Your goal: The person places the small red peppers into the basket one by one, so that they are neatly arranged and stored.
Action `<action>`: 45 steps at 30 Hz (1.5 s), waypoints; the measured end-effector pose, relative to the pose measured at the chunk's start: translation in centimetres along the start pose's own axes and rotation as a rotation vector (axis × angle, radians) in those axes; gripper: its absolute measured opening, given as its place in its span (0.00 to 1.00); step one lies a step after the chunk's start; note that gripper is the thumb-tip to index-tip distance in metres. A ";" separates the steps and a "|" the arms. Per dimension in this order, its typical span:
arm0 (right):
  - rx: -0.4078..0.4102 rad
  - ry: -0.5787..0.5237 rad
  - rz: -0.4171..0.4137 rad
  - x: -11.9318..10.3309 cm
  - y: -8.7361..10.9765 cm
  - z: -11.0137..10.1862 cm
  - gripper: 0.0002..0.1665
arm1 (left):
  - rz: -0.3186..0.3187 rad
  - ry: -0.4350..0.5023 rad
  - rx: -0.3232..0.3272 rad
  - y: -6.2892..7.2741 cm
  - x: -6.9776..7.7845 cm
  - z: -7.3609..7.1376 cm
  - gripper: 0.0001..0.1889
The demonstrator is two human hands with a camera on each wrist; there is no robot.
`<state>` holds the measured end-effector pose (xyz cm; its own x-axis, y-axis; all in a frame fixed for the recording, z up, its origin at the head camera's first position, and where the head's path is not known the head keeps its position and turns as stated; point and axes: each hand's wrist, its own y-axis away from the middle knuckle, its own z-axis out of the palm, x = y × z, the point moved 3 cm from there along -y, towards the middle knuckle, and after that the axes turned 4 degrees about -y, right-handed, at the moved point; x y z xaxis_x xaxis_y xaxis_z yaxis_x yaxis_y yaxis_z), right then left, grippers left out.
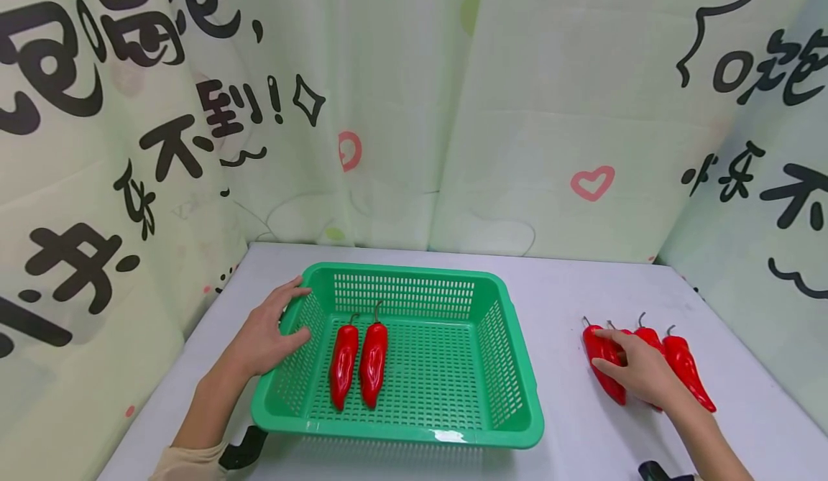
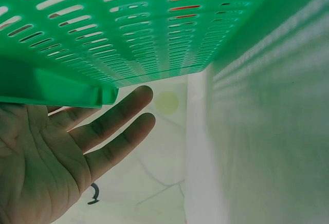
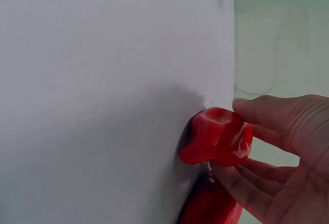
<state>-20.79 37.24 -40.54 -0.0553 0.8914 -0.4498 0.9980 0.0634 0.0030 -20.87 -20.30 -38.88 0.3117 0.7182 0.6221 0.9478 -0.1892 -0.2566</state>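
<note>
My left hand (image 1: 268, 330) rests at the left rim of a green plastic basket (image 1: 414, 434), thumb over the rim. In the left wrist view its fingers (image 2: 115, 113) stretch out fairly straight beside the slotted wall. Two glossy red chili peppers, one (image 1: 344, 366) left of the other (image 1: 374, 362), lie side by side inside the basket, stems toward the back. On the table to the right, my right hand (image 1: 640, 369) pinches the leftmost red chili pepper (image 3: 218, 136) of a group between thumb and fingers. The hand partly covers the peppers behind it.
Another red chili pepper (image 1: 688, 373) lies at the right end of the group. The white table (image 1: 556, 301) ends at a pale printed curtain (image 1: 401, 179) at the back, with curtain also hanging along both sides.
</note>
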 end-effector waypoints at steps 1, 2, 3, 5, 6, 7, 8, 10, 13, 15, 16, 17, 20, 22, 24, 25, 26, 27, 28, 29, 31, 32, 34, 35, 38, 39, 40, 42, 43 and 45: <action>-0.011 -0.003 0.009 0.0 0.0 0.0 0.44 | 0.000 0.001 0.001 0.0 0.0 0.0 0.31; -0.021 -0.005 0.017 0.0 0.0 0.0 0.44 | 0.001 0.001 0.001 0.0 0.0 0.0 0.31; -0.026 -0.008 0.022 0.0 -0.1 0.1 0.44 | 0.001 0.001 0.003 0.0 0.0 0.0 0.31; -0.033 -0.014 0.031 -0.1 -0.1 0.1 0.44 | 0.003 0.001 0.005 -0.1 0.1 -0.1 0.31; -0.035 -0.018 0.034 -0.1 -0.1 0.1 0.43 | 0.004 0.001 0.007 -0.1 0.1 -0.1 0.31; -0.036 -0.020 0.036 -0.1 -0.1 0.1 0.43 | 0.005 0.003 0.007 -0.1 0.2 -0.1 0.31; -0.036 -0.023 0.038 -0.1 -0.2 0.1 0.43 | 0.006 0.004 0.008 -0.1 0.2 -0.1 0.31; -0.037 -0.031 0.046 0.0 -0.2 0.2 0.43 | 0.005 0.004 0.007 -0.1 0.2 -0.1 0.31; -0.034 -0.049 0.066 0.0 -0.2 0.4 0.43 | -0.001 0.005 0.000 0.0 0.2 -0.1 0.31; -0.027 -0.055 0.077 0.1 -0.1 0.5 0.43 | -0.005 0.008 -0.004 0.0 0.1 -0.1 0.31; -0.022 -0.059 0.082 0.1 -0.1 0.5 0.43 | -0.006 0.008 -0.005 0.0 0.1 -0.1 0.31; -0.016 -0.059 0.083 0.1 -0.1 0.6 0.43 | -0.007 0.010 -0.006 0.1 0.1 0.0 0.31; 0.003 -0.060 0.080 0.0 0.0 0.7 0.43 | -0.006 0.010 -0.006 0.1 0.0 0.0 0.31; 0.014 -0.063 0.078 -0.1 0.1 0.7 0.43 | -0.005 0.007 -0.004 0.1 0.0 0.0 0.31; 0.024 -0.063 0.077 -0.3 0.1 0.7 0.44 | -0.004 0.005 -0.001 0.1 0.1 0.0 0.31; 0.028 -0.064 0.077 -0.3 0.2 0.7 0.44 | -0.003 0.003 0.001 0.1 0.1 0.0 0.31; 0.034 -0.064 0.076 -0.4 0.2 0.6 0.44 | -0.003 0.003 0.002 0.0 0.1 0.1 0.31; 0.039 -0.065 0.073 -0.5 0.2 0.6 0.44 | -0.003 0.001 0.003 0.0 0.1 0.1 0.31; 0.047 -0.064 0.070 -0.6 0.2 0.5 0.44 | -0.002 0.000 0.004 0.0 0.1 0.1 0.31; 0.053 -0.065 0.068 -0.7 0.2 0.4 0.44 | -0.002 0.001 0.005 0.0 0.1 0.1 0.31; 0.064 -0.073 0.072 -0.9 0.3 0.2 0.45 | -0.002 0.001 0.005 0.0 0.1 0.1 0.31; 0.065 -0.080 0.076 -1.1 0.3 0.1 0.45 | -0.003 0.000 0.005 0.0 0.0 0.1 0.31; 0.069 -0.092 0.085 -1.4 0.3 -0.1 0.45 | -0.004 -0.001 0.005 0.0 0.0 0.1 0.31; 0.069 -0.101 0.092 -1.6 0.3 -0.2 0.46 | -0.005 -0.002 0.005 0.0 0.0 0.1 0.31; 0.076 -0.121 0.092 -2.2 0.5 -0.4 0.46 | -0.010 -0.003 0.002 0.0 0.0 0.1 0.31; 0.081 -0.126 0.089 -2.4 0.5 -0.4 0.45 | -0.012 -0.002 0.002 0.0 0.0 0.1 0.31; 0.084 -0.132 0.083 -2.6 0.6 -0.4 0.45 | -0.013 -0.001 0.001 0.0 0.0 0.1 0.31; 0.095 -0.137 0.072 -3.0 0.7 -0.6 0.45 | -0.014 0.001 0.000 0.0 0.0 0.0 0.31; 0.101 -0.139 0.064 -3.3 0.8 -0.6 0.45 | -0.013 0.002 -0.001 0.0 0.0 0.0 0.31; 0.110 -0.139 0.048 -3.7 0.9 -0.7 0.44 | -0.013 0.003 -0.001 0.0 0.1 0.0 0.31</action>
<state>-19.69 34.30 -38.20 -0.0101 0.8209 -0.5710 0.9972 -0.0344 -0.0670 -20.85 -20.24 -38.82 0.3000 0.7183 0.6277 0.9518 -0.1810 -0.2478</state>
